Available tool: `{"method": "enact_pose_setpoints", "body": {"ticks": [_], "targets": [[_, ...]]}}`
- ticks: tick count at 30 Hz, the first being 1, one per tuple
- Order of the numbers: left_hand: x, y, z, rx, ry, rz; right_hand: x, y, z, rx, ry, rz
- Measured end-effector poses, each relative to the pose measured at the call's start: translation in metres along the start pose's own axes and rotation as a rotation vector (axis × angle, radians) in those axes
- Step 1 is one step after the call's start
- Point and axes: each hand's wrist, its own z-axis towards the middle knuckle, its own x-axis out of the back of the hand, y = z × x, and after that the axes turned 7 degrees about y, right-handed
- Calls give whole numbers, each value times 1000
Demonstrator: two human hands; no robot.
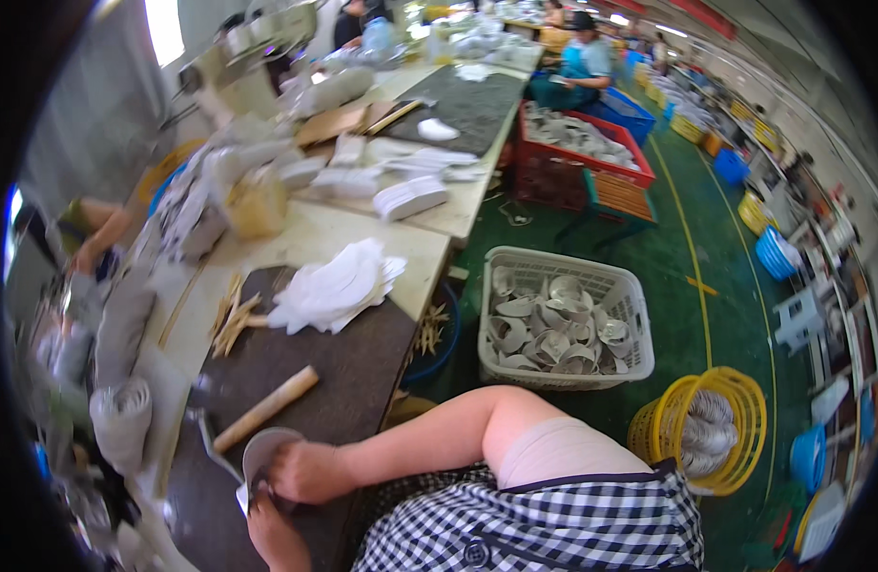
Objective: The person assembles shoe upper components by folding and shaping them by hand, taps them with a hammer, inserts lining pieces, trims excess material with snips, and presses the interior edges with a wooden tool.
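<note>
My right hand [310, 471] is closed on a grey curved piece of material [267, 450], possibly a shoe upper, over the near edge of the dark work board [348, 357]. Just below, my left hand [275, 536] pinches the lower end of the same piece; its fingertips are partly hidden. Beside the piece lies a wooden roller handle [267, 408] with a bent metal rod [213, 440] next to it. Farther up the board rests a fanned stack of white sole-shaped sheets [334, 286]. Pale tan strips [235, 319] lie to its left.
A white basket of grey curved pieces [496, 319] stands on the green floor to the right, with a yellow basket [649, 429] nearer. Rolled grey fabric [122, 424] lines the table's left. White shoe parts [410, 197] lie farther along. A seated person [584, 67] works beyond the red crate [553, 176].
</note>
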Motion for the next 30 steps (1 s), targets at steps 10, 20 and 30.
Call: {"method": "enact_pose_setpoints", "body": {"ticks": [10, 20, 30], "targets": [[14, 16, 18, -2, -157, 118, 24, 0, 17, -124, -292, 10], [12, 20, 18, 3, -37, 149, 34, -2, 17, -44, -259, 1], [21, 7, -13, -149, -180, 79, 50, -5, 3, 76, -309, 20]]}}
